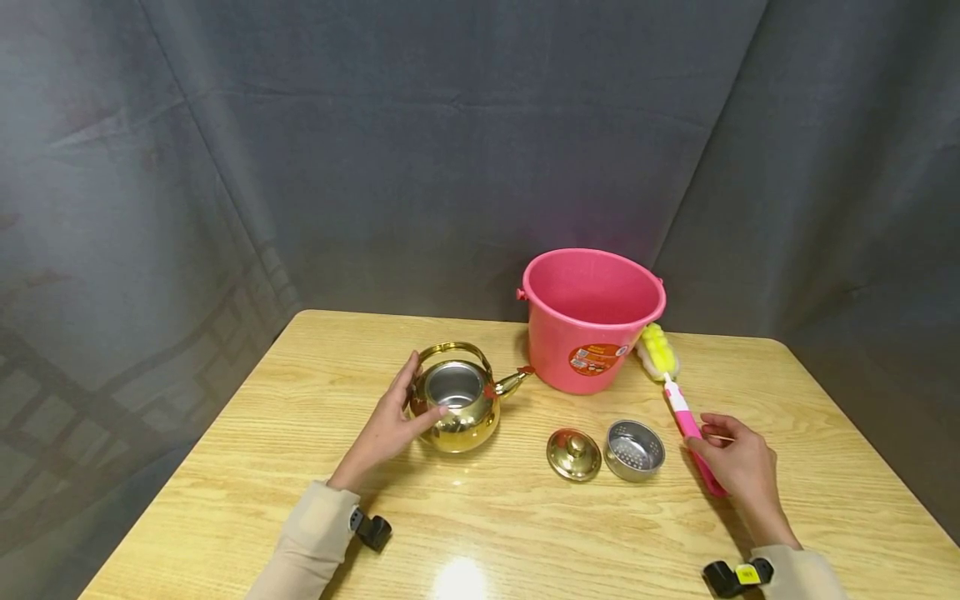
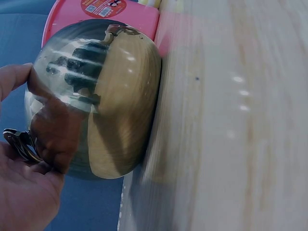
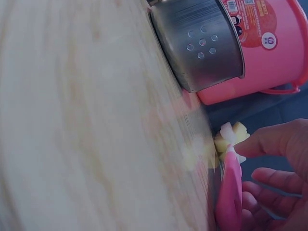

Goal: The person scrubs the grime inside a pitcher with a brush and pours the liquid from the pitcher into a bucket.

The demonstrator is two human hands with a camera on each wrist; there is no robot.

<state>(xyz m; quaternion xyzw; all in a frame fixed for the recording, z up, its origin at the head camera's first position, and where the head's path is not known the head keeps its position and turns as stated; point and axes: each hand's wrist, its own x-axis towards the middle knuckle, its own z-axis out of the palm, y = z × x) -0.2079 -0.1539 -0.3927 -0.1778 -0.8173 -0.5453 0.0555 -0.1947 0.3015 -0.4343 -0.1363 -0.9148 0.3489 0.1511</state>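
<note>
On the left of the table stands a shiny gold kettle (image 1: pixel 459 429), lid off, its metal interior showing and its spout pointing right. My left hand (image 1: pixel 393 419) holds the kettle's left side, thumb along the front near the opening and fingers round the back by the raised handle. In the left wrist view, the polished kettle body (image 2: pixel 115 110) reflects the hand. My right hand (image 1: pixel 738 462) is at the pink handle of a brush (image 1: pixel 690 429) with a yellow sponge head. The right wrist view shows its fingers (image 3: pixel 276 183) spread beside that handle, with a gap between them.
A pink bucket (image 1: pixel 555 350) stands at the back, right of the kettle, and the brush head lies against its right side. Nearer the front are a gold lid (image 1: pixel 573 455) and a perforated metal strainer (image 1: pixel 634 451) side by side. A grey curtain (image 1: pixel 450 167) hangs behind the table.
</note>
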